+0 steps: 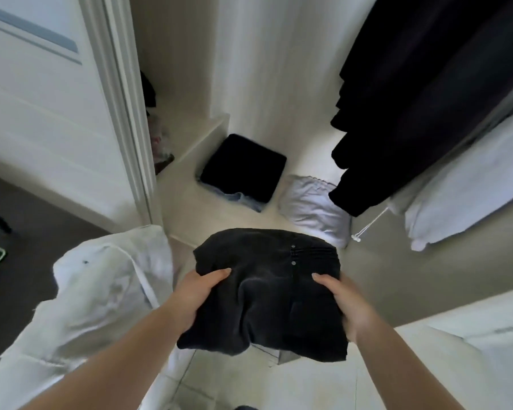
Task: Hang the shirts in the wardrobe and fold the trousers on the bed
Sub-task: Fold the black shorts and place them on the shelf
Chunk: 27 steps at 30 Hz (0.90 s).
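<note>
Now both hands (267, 303) grip folded black trousers (264, 294) at the wardrobe floor (293, 161).

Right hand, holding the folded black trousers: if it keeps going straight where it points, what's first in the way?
Probably the pale folded garment on the wardrobe floor, just beyond the folded black trousers that the right hand grips. Depth is unclear; the hand may be well above it.
</note>
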Each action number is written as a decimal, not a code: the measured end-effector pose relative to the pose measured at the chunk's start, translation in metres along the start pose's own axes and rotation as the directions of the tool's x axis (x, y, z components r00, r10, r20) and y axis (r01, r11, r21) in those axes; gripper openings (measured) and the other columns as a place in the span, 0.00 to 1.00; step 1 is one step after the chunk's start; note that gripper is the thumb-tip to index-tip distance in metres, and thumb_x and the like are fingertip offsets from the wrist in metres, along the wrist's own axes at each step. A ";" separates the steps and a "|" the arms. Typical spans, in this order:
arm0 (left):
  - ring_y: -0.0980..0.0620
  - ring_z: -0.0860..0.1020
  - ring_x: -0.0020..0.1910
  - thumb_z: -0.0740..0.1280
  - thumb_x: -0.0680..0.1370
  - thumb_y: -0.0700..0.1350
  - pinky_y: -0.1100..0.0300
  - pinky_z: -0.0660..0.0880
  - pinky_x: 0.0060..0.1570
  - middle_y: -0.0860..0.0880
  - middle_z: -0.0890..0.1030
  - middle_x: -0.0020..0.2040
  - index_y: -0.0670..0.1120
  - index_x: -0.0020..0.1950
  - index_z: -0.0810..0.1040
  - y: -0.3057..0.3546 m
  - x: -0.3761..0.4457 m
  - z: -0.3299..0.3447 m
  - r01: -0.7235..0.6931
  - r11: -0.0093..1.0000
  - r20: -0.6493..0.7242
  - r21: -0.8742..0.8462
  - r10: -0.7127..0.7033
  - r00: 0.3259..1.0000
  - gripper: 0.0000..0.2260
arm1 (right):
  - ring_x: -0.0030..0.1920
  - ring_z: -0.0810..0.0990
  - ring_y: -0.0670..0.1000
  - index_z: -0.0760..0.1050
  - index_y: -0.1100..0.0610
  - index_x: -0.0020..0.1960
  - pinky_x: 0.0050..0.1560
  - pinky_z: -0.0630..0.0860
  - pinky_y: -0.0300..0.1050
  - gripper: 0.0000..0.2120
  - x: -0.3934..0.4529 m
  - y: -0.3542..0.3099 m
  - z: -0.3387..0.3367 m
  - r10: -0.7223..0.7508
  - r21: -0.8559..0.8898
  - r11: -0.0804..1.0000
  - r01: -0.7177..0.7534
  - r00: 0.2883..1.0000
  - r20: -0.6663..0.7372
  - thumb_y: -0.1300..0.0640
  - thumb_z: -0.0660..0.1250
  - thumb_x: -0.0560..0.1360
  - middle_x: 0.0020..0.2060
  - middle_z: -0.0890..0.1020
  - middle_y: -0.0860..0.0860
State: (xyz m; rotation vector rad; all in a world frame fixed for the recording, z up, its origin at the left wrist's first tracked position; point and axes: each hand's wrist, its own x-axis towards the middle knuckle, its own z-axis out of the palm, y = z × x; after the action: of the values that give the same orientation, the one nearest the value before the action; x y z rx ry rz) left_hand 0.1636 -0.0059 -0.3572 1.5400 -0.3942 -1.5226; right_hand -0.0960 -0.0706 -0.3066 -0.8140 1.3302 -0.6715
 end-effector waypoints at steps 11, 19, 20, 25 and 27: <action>0.43 0.83 0.41 0.75 0.70 0.48 0.54 0.79 0.40 0.45 0.85 0.40 0.46 0.52 0.80 0.093 0.096 0.011 -0.029 0.984 0.071 0.174 0.017 0.997 0.13 | 0.52 0.83 0.61 0.76 0.55 0.60 0.46 0.80 0.53 0.14 0.072 -0.018 0.006 0.021 0.183 0.983 -0.017 1.000 -0.016 0.61 0.67 0.74 0.52 0.83 0.59; 0.51 0.84 0.39 0.74 0.71 0.48 0.60 0.77 0.34 0.51 0.86 0.41 0.50 0.54 0.79 0.151 0.195 0.023 -0.072 0.984 0.135 0.163 0.050 0.990 0.13 | 0.57 0.80 0.64 0.75 0.55 0.64 0.53 0.78 0.59 0.23 0.160 -0.048 0.013 0.094 0.282 0.953 -0.109 0.993 0.067 0.56 0.71 0.69 0.58 0.80 0.61; 0.51 0.84 0.40 0.73 0.72 0.47 0.60 0.78 0.35 0.50 0.86 0.42 0.49 0.55 0.79 0.156 0.208 0.026 -0.070 0.986 0.146 0.151 0.048 0.988 0.13 | 0.58 0.80 0.63 0.74 0.55 0.65 0.53 0.78 0.58 0.23 0.175 -0.054 0.012 0.102 0.283 0.952 -0.119 0.992 0.076 0.56 0.71 0.70 0.59 0.80 0.61; 0.46 0.84 0.47 0.73 0.71 0.46 0.53 0.78 0.45 0.48 0.86 0.46 0.52 0.57 0.78 0.182 0.260 0.033 -0.063 0.991 0.193 0.119 0.039 0.981 0.15 | 0.59 0.79 0.62 0.74 0.55 0.65 0.51 0.79 0.56 0.26 0.232 -0.072 0.011 0.105 0.305 0.944 -0.123 0.992 0.074 0.56 0.73 0.68 0.59 0.80 0.60; 0.48 0.84 0.47 0.74 0.70 0.47 0.54 0.78 0.43 0.51 0.86 0.46 0.56 0.55 0.77 0.193 0.287 0.039 -0.072 0.991 0.224 0.116 0.044 0.974 0.15 | 0.59 0.79 0.62 0.75 0.55 0.64 0.53 0.78 0.55 0.28 0.258 -0.074 0.009 0.107 0.311 0.944 -0.111 0.994 0.030 0.54 0.76 0.65 0.59 0.80 0.60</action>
State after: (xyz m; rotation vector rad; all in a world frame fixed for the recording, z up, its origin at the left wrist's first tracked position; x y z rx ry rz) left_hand 0.2516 -0.3414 -0.3822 1.4430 -0.6670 -1.6550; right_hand -0.0508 -0.3213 -0.3906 -0.4844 1.2087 -0.7642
